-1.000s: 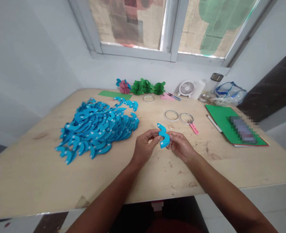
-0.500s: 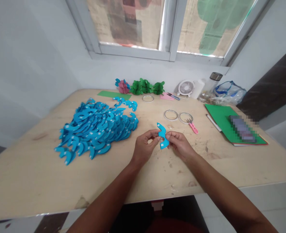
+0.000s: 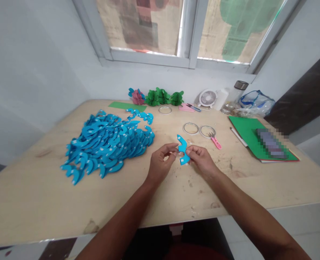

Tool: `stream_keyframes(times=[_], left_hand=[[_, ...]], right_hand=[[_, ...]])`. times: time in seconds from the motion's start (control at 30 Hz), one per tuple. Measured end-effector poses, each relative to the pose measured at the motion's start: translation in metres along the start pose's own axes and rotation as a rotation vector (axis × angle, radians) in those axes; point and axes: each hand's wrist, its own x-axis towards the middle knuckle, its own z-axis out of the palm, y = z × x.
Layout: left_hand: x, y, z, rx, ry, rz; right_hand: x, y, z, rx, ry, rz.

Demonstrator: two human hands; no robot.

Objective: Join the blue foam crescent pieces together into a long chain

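A blue curved paper cutout (image 3: 182, 147) with small white squares near its ends is held upright over the table. My right hand (image 3: 201, 157) pinches its right edge between thumb and fingers. On the other side, my left hand (image 3: 162, 160) has its thumb and index finger curled close to the middle of the cutout. Whatever lies between those left fingertips is too small to make out. A large heap of similar blue cutouts (image 3: 108, 141), many with white squares, spreads over the table to the left of my hands.
Behind my hands lie tape rolls (image 3: 191, 128) and pink-handled snips (image 3: 216, 141). Green paper ornaments (image 3: 162, 96), a small fan (image 3: 208, 98) and a bottle (image 3: 237, 92) line the wall. A green folder (image 3: 243, 131) with a blurred object on it sits right, beside a pen (image 3: 238, 137).
My left fingertips have drawn back slightly to the left from the cutout. The cutout has shifted a little and tilted in my right hand.
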Motion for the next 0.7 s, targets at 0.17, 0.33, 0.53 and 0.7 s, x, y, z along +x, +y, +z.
stream_keyframes(times=[0.17,0.33,0.53,0.7], left_hand=[[0.0017,0.0017,-0.0022,-0.048,0.102,-0.057],[0.0037,0.0009,0.0,-0.149,0.071,-0.174],[0.0026,-0.0003,0.0016,-0.124,0.028,-0.236],[0.0013,0.0008,0.0022,-0.144,0.018,-0.221]], right_hand=[[0.0003,0.0022,-0.0015,0.043,0.003,0.016],[-0.001,0.0016,-0.0013,0.091,-0.03,0.036],[-0.0012,0.0027,-0.0015,0.092,-0.058,0.033],[-0.0015,0.003,-0.0016,0.1,-0.067,0.036]])
